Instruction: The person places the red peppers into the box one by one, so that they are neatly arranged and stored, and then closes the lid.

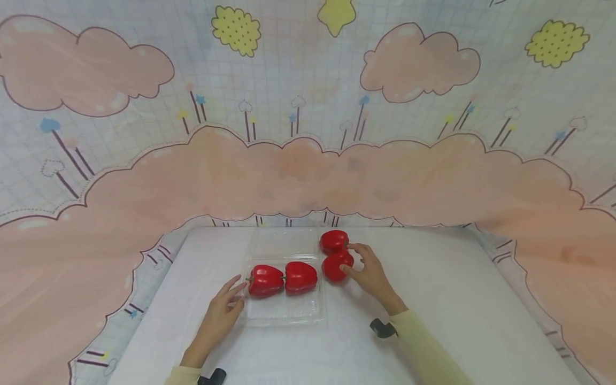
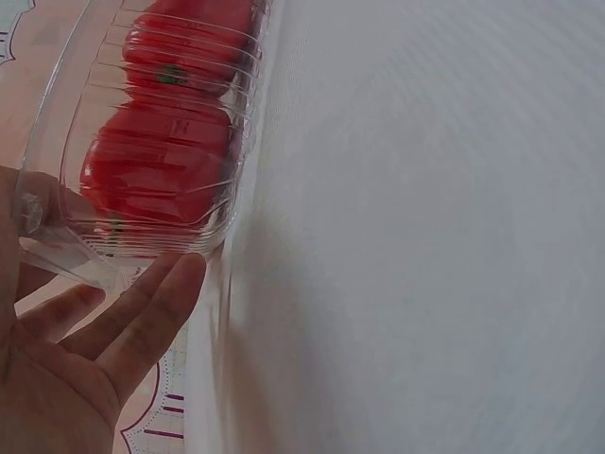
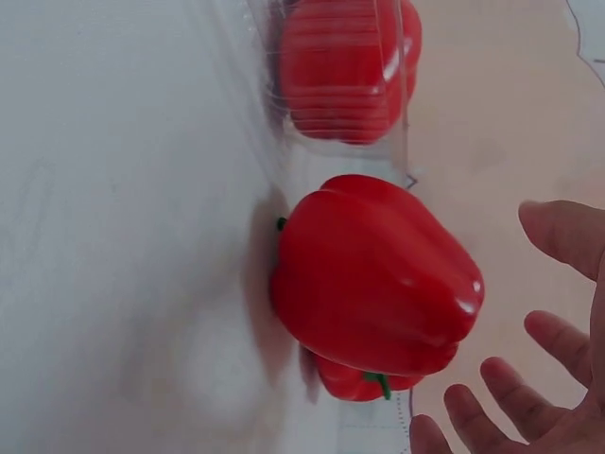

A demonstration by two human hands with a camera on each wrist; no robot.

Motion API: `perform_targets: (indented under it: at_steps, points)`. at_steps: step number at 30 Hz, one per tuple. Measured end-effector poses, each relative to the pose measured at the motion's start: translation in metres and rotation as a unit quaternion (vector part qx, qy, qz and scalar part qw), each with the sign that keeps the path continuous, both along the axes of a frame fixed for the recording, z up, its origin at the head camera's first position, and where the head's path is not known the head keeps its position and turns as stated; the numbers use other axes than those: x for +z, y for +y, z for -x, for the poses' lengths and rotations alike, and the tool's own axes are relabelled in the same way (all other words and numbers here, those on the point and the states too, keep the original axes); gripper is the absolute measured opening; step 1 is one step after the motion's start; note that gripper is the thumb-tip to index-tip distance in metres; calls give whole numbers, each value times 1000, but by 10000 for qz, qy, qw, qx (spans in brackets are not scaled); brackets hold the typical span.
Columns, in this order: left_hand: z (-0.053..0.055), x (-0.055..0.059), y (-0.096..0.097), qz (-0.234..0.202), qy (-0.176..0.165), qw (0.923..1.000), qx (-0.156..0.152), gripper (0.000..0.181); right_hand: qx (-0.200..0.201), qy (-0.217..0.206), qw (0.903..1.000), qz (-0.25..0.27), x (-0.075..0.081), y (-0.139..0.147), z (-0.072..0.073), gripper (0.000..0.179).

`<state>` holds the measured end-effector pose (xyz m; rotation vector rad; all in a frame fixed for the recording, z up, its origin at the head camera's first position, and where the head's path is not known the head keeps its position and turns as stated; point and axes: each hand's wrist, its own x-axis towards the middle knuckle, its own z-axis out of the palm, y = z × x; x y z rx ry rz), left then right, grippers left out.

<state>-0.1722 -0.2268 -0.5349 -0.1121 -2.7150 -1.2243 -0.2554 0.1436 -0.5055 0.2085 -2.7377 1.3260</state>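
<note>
Two red bell peppers, a left one [image 1: 266, 281] and a right one [image 1: 301, 278], lie side by side in a clear plastic container [image 1: 284, 311]. My left hand [image 1: 222, 313] is at the container's left end, its extended fingers [image 2: 156, 317] against the outer wall. Beside the container's right side, a near bell pepper [image 1: 336, 268] rests on the table with a far bell pepper [image 1: 333, 241] just behind it. My right hand [image 1: 374, 274] hovers at the near pepper, fingers spread. The right wrist view shows a gap between those fingers [image 3: 515, 392] and the pepper [image 3: 378, 274].
The container's clear lid [image 1: 284, 243] lies folded back toward the far edge of the white table [image 1: 433, 299]. A patterned cloth [image 1: 308, 176] with clouds hangs behind the table and down its sides. Both wrists carry a small black device [image 1: 383, 328].
</note>
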Motion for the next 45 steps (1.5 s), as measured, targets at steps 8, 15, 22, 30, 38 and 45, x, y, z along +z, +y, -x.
perform_targets:
  at_steps: [8, 15, 22, 30, 38, 45]
  points:
    - [-1, -2, -1, 13, -4, 10000, 29, 43, -35, -450, 9985, 323, -15, -6, 6, 70]
    - [0, -2, -1, -36, -113, 9999, 62, 43, -106, -689, 9958, 600, -24, -10, 11, 77]
    - [1, -3, -1, -18, -87, 10000, 45, 43, -219, -1226, 9882, 894, -36, -9, 15, 89]
    - [0, -2, -1, -55, -47, 10000, 35, 43, -254, -1388, 9859, 904, -44, -11, 17, 93]
    - [2, 0, -1, -69, -47, 10000, 23, 42, -303, -1314, 9890, 605, -47, -14, 17, 84]
    - [0, 0, -1, -61, 25, 10000, -11, 42, -217, -1344, 9865, 910, -46, -12, 14, 82]
